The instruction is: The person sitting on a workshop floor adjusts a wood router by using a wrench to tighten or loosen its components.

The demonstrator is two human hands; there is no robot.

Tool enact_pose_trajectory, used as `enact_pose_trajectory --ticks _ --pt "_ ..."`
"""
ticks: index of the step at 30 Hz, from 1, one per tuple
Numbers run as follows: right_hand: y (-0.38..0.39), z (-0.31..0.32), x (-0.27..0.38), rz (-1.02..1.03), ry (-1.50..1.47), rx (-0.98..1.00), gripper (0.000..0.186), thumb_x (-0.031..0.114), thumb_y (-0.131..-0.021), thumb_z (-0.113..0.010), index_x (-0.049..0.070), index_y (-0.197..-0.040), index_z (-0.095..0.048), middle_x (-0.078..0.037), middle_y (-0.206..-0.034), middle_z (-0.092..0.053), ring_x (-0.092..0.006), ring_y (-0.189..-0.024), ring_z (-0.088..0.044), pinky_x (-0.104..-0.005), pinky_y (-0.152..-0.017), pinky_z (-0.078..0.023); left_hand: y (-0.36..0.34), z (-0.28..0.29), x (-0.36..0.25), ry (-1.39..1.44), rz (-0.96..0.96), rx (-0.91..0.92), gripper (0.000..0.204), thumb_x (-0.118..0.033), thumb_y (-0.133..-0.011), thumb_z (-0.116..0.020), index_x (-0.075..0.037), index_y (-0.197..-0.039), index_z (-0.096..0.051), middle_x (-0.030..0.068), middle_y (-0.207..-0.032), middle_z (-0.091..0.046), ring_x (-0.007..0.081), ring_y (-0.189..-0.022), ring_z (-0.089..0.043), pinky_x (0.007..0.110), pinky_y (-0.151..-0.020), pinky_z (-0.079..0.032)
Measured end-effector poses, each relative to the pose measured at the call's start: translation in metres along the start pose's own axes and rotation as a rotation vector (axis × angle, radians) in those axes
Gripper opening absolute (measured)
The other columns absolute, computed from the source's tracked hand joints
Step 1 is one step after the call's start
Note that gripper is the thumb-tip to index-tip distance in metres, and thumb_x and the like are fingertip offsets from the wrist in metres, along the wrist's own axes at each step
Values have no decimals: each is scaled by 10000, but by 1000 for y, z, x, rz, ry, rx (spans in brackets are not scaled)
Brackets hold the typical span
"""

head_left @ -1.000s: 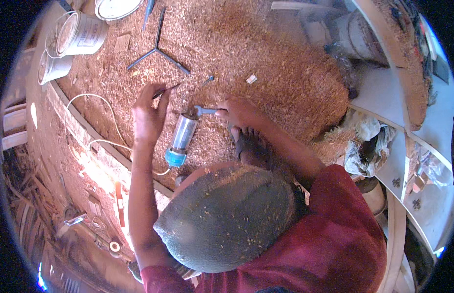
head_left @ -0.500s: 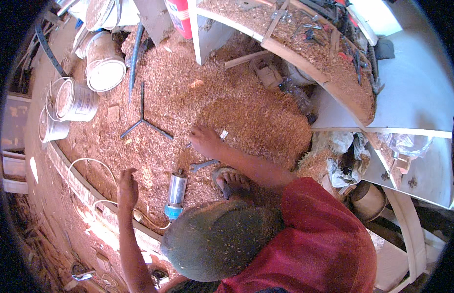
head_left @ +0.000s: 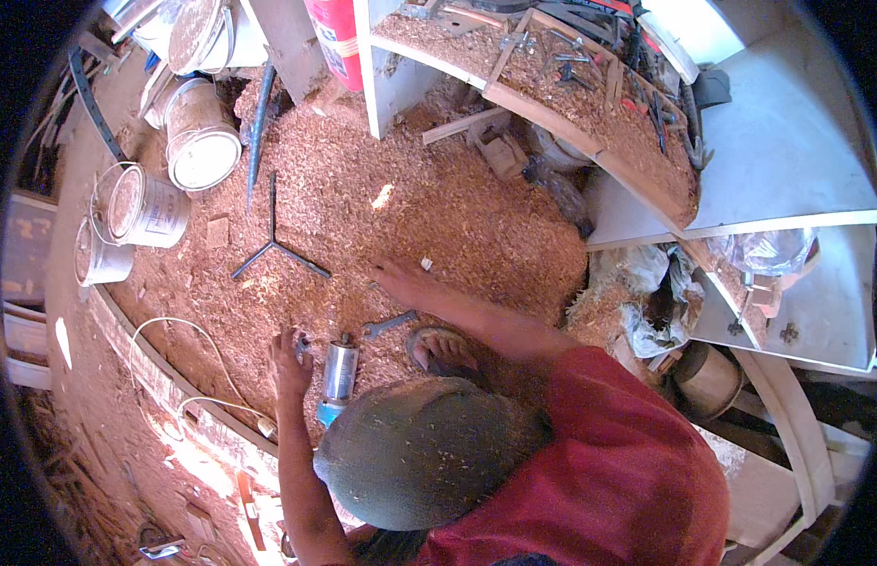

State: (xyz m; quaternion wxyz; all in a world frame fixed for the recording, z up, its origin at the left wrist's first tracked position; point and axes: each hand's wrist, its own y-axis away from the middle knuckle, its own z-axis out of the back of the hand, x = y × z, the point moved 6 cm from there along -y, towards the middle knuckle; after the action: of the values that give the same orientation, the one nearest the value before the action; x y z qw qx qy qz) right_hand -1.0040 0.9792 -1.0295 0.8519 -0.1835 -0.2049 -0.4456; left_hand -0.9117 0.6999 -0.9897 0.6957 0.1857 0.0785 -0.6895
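Note:
Near the silver cylindrical power tool [head_left: 340, 373] with its turquoise end, my left hand [head_left: 292, 354] has its fingers curled at a small dark piece I cannot identify. My right hand [head_left: 400, 283] reaches over the wood shavings, fingertips blurred; whether it holds anything is unclear. A grey open-ended wrench [head_left: 389, 324] lies right of the tool, below that hand. A black three-armed rod [head_left: 272, 244] rests farther away. A bare foot [head_left: 443, 349] is beside the tool, partly behind rounded grey-green cloth [head_left: 429, 453] speckled with shavings.
Several pale buckets [head_left: 150, 208] stand at the left, with a white cord [head_left: 202, 330] below them. A curved wooden ledge [head_left: 580, 141] with scattered tools, white panels [head_left: 740, 189] and crumpled plastic sacks [head_left: 646, 292] line the right. A red container [head_left: 334, 38] is at the back.
Since a second ago the view has widened toward the back. My right hand released the wrench and moved forward beyond it. My left hand dropped lately to beside the power tool's top.

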Motion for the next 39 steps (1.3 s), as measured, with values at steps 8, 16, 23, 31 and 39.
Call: enact_pose_trajectory --ticks 8,16,23,31,39 --pt "-24 117 22 -337 -110 65 183 81 -839 -620 38 -1015 -647 -185 -1111 -627 -366 -1033 -623 -475 -832 -527 -10 35 19 206 131 -106 383 -65 -870 -619 -13 -1242 -546 231 -1198 -566 409 -1137 -540 476 -971 -446" --pt "17 458 57 -202 539 -933 111 96 -828 -716 67 -934 -728 -110 -981 -689 -262 -905 -667 -355 -803 -538 -16 25 22 258 184 -172 325 -163 -910 -642 -8 -1191 -591 219 -1131 -602 393 -1053 -588 472 -917 -477" --pt "9 503 -4 -552 547 -623 254 179 -845 -689 69 -1072 -717 -182 -1171 -672 -336 -1085 -638 -432 -931 -494 -28 24 5 251 122 -206 309 -193 -922 -640 -12 -1170 -604 203 -1118 -608 388 -1048 -589 466 -903 -483" --pt "-15 476 1 -260 414 -351 240 141 -872 -672 47 -1091 -705 -158 -1114 -686 -337 -1076 -635 -402 -977 -467 -18 23 8 273 158 -230 290 -195 -930 -636 -27 -1166 -615 209 -1118 -619 387 -1055 -597 461 -903 -486" --pt "-1 415 63 -175 -301 -750 185 102 -894 -703 2 -1050 -712 -101 -1068 -723 -193 -965 -683 -302 -889 -531 -4 18 9 309 261 -240 312 -256 -932 -636 -39 -1157 -638 207 -1147 -648 373 -1077 -634 437 -899 -509"
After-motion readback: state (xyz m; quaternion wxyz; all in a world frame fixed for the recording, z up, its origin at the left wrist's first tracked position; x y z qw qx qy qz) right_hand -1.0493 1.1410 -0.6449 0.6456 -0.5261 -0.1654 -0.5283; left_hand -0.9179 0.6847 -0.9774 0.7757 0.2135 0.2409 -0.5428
